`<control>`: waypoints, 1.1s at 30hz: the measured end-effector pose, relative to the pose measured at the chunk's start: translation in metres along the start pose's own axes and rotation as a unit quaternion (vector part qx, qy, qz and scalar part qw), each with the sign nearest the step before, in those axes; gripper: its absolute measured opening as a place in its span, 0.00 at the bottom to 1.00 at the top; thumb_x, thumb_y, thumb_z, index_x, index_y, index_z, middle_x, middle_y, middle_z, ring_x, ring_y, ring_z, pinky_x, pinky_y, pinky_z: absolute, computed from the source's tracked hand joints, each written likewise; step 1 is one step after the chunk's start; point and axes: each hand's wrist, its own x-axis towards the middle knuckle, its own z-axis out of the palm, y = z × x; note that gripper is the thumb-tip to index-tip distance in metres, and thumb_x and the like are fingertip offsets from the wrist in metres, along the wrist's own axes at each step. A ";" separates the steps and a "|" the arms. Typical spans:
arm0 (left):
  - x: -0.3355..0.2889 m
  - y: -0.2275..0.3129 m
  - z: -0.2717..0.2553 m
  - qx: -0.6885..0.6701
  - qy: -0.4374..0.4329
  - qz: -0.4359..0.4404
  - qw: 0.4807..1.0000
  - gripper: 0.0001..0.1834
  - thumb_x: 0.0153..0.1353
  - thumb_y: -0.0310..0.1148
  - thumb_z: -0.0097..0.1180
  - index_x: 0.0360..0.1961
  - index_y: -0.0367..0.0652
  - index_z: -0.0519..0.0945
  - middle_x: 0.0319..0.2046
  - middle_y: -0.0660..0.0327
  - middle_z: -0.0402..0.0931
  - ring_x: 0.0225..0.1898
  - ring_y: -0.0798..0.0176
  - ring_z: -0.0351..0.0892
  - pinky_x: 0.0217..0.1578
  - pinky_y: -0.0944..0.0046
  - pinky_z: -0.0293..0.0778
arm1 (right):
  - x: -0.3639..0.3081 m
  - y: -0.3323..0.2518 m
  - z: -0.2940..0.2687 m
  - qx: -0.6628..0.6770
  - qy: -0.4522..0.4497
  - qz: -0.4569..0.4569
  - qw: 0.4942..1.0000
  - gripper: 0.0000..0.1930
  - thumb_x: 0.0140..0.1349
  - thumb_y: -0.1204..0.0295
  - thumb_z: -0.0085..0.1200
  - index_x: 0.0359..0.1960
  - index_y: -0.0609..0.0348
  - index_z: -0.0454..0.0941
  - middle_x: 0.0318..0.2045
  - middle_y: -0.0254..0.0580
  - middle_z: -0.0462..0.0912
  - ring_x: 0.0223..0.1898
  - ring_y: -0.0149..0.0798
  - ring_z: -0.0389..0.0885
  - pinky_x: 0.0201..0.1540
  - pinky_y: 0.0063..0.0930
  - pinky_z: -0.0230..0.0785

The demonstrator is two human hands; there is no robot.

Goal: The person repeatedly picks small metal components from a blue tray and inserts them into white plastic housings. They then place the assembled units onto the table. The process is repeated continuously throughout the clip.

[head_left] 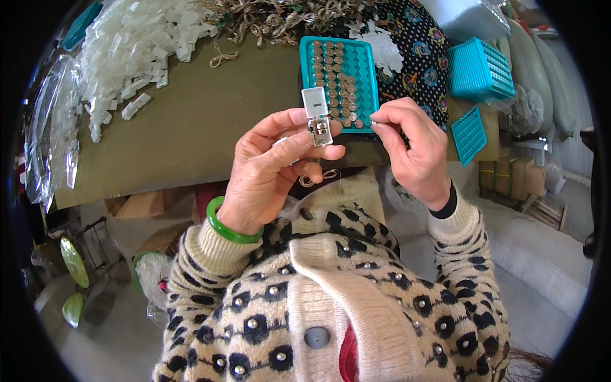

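Note:
My left hand [258, 165] grips a small white flip-top plastic box [314, 102] between thumb and fingers, its lid swung up. Inside the box sits a small shiny metal piece [321, 128] of gold and silver colour. Another bit of white plastic [280, 142] shows against the left palm. My right hand [415, 148] is closed in a pinch at the tray's near right corner; a tiny pale thing at its fingertips is too small to name. Beyond the hands lies a teal tray [370, 70] with rows of round metallic pieces [330, 60] in its left and middle cups.
White plastic boxes [137, 38] are heaped at the far left beside clear bags [54, 127]. Tangled twine loops [273, 16] lie at the back. White scraps [385, 51] rest on dark patterned cloth [420, 70]. Stacked teal trays [474, 67] and a single tray [470, 135] stand right.

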 end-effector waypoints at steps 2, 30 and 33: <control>0.000 -0.002 -0.001 -0.010 -0.004 0.001 1.000 0.13 0.67 0.27 0.53 0.52 0.40 0.74 0.48 0.44 0.79 0.43 0.56 0.85 0.28 0.66 0.81 | 0.005 -0.010 0.005 0.031 0.028 -0.022 0.999 0.08 0.54 0.86 0.59 0.35 0.65 0.76 0.32 0.46 0.79 0.31 0.43 0.80 0.33 0.29 0.74; -0.013 0.002 -0.004 0.019 -0.014 0.107 0.994 0.11 0.62 0.24 0.60 0.45 0.38 0.78 0.36 0.52 0.81 0.31 0.58 0.84 0.24 0.68 0.78 | 0.025 -0.041 0.035 0.579 -0.107 0.283 0.757 0.10 0.66 0.80 0.53 0.43 0.61 0.64 0.35 0.39 0.73 0.31 0.28 0.77 0.36 0.22 0.74; -0.015 0.001 -0.004 0.021 -0.008 0.130 0.991 0.10 0.63 0.22 0.58 0.45 0.34 0.78 0.35 0.53 0.81 0.32 0.60 0.84 0.26 0.70 0.78 | 0.028 -0.043 0.040 0.600 -0.104 0.301 0.734 0.10 0.65 0.80 0.53 0.43 0.62 0.64 0.35 0.40 0.73 0.32 0.29 0.77 0.35 0.22 0.74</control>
